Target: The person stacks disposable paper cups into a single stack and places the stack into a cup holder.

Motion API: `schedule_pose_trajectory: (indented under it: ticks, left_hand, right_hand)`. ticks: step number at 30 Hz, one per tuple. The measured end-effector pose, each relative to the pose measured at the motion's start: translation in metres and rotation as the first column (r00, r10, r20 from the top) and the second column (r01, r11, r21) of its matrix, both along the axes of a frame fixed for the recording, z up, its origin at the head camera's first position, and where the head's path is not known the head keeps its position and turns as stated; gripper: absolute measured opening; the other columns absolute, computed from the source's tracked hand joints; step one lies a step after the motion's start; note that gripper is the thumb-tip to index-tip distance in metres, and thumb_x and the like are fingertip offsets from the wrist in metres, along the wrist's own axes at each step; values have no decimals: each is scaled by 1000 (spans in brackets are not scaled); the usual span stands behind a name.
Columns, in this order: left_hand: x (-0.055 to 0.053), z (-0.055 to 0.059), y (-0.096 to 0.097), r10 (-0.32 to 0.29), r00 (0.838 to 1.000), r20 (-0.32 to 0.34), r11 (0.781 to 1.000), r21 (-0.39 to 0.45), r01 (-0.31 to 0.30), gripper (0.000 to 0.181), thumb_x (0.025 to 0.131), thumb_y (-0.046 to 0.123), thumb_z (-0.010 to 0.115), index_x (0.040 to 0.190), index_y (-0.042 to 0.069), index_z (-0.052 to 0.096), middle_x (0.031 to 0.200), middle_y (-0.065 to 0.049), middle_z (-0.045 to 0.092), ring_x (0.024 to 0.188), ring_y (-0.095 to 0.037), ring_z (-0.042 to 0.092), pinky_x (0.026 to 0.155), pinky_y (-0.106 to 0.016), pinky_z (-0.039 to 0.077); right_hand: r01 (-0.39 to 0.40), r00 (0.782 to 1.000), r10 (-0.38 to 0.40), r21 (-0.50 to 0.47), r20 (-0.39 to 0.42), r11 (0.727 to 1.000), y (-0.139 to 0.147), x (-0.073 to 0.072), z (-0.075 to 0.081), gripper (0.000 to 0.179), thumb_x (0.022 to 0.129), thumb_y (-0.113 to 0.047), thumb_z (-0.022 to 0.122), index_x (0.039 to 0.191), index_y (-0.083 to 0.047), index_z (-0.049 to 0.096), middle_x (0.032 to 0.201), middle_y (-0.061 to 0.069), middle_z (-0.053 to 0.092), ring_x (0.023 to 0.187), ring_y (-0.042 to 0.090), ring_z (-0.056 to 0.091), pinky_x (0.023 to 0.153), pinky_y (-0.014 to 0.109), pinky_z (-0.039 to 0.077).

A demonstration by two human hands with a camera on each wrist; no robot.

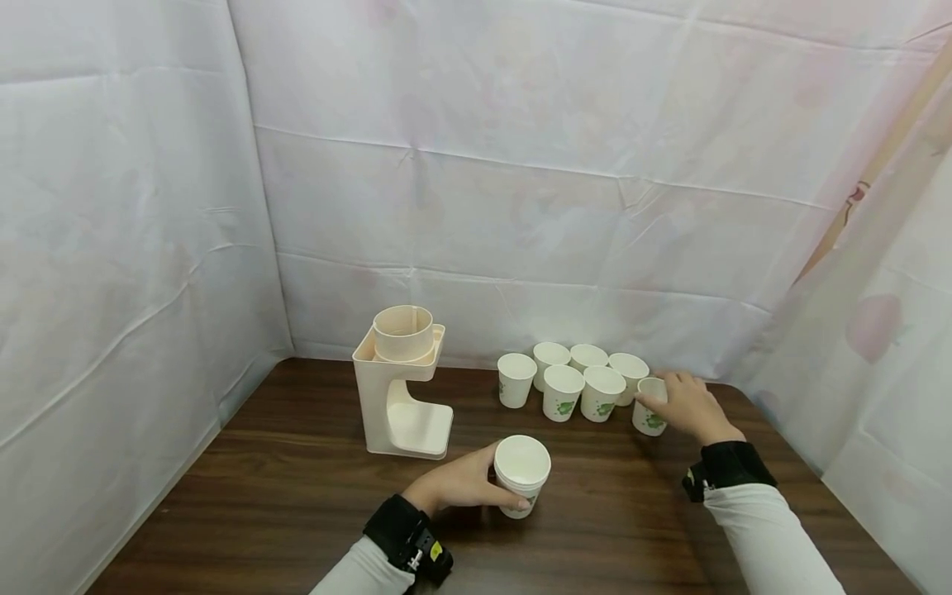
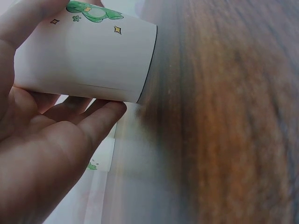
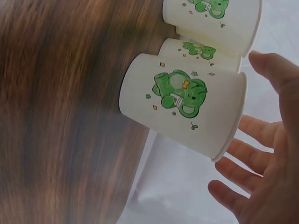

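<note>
My left hand (image 1: 472,481) grips a small stack of white paper cups (image 1: 522,463) above the near middle of the table, thumb on one side and fingers on the other. A green print and small yellow stars show on the gripped paper cup (image 2: 88,56) in the left wrist view. At the right end of a cup group, my right hand (image 1: 692,405) reaches around a single paper cup (image 1: 649,420). In the right wrist view, this cup (image 3: 182,100) bears a green bear. The right fingers (image 3: 250,154) are spread loosely beside its rim, and the thumb stands apart from them.
Several more paper cups (image 1: 563,392) stand upright close together at the back of the wooden table (image 1: 297,496). A cream cup-holder stand (image 1: 378,405) with a round ring on top is at the left. White cloth (image 1: 446,207) hangs behind and at both sides.
</note>
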State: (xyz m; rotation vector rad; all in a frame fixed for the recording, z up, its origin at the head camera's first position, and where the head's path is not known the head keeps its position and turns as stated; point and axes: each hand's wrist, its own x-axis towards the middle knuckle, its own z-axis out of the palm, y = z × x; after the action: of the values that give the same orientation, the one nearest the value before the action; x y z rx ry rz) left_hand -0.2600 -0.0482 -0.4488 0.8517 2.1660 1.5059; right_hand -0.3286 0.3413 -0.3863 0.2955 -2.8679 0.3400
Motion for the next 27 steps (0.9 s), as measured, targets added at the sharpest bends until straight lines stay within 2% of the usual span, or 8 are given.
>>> schedule_pose_trajectory:
  ticks: [7,14,22,27]
  left_hand:
    - [0,-1,0,-6,1000,3,1000,13,6,72,81,20,86,142,18,47,121,11,62,116,-9,56,103,-36,38]
    - [0,-1,1,-15,1000,10,1000,24,15,73,81,19,85,142,18,46,121,10,62,116,-9,55,104,-36,37]
    - [0,0,1,-28,1000,8,999,41,27,72,81,17,85,142,17,46,122,10,62,117,-9,56,104,-34,38]
    - [0,0,0,-29,1000,7,999,36,28,72,81,17,85,142,17,46,122,10,62,117,-9,56,104,-34,38]
  right_hand:
    - [-5,998,6,-8,67,1000,3,-4,5,71,98,-47,59,133,14,51,132,43,45,121,64,36,93,72,36]
    - [-36,998,37,-22,58,999,5,-6,4,64,96,-39,62,129,16,54,128,42,49,122,61,38,97,71,33]
    - [-33,994,33,-1,103,999,3,-8,8,61,98,-37,62,129,15,55,129,44,47,122,66,35,96,73,32]
    - [-42,992,40,12,119,999,1,-8,11,59,97,-37,63,128,12,58,129,41,51,122,64,37,97,73,32]
